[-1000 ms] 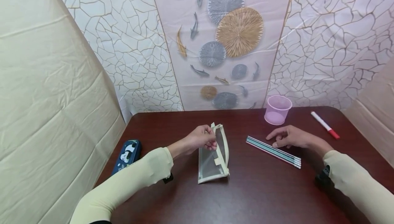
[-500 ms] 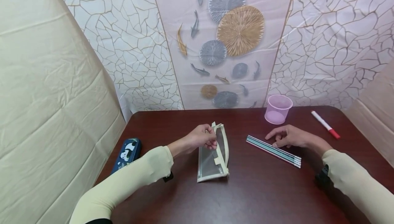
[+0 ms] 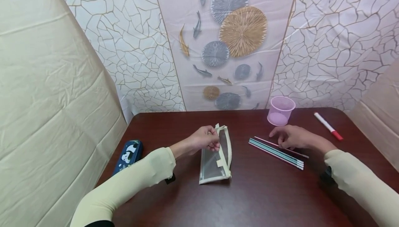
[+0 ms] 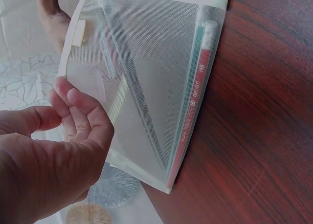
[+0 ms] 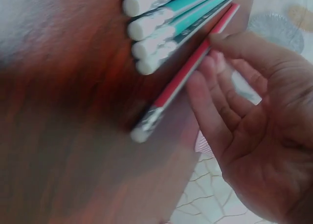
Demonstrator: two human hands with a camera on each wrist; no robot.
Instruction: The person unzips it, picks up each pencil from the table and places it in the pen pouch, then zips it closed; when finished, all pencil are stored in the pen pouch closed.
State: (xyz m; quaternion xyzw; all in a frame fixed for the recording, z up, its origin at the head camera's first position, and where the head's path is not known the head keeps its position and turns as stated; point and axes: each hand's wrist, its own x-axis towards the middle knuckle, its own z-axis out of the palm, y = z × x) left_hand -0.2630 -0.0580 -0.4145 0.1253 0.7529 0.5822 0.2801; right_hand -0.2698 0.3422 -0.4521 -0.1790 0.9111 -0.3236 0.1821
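Observation:
My left hand (image 3: 204, 139) pinches the upper edge of a mesh pencil pouch (image 3: 212, 171) with cream trim, its mouth standing partly apart. Through the mesh in the left wrist view, a red pencil (image 4: 193, 97) marked HB and a green one lie along the pouch's bottom side. My right hand (image 3: 296, 138) has thumb and fingertips on a single red pencil (image 5: 183, 79) with a white eraser. That pencil lies a little apart from a row of several pencils (image 3: 275, 153), green and red, with white erasers (image 5: 142, 28).
A pink cup (image 3: 280, 111) stands at the back right. Right of it lies a white marker (image 3: 327, 124) with a red cap. A dark blue panda pencil case (image 3: 128, 156) is at the left edge of the brown table (image 3: 249, 199).
My right hand has shifted slightly away from the row, and one red pencil has come apart from the others with it. My left hand and the pouch have stayed in place.

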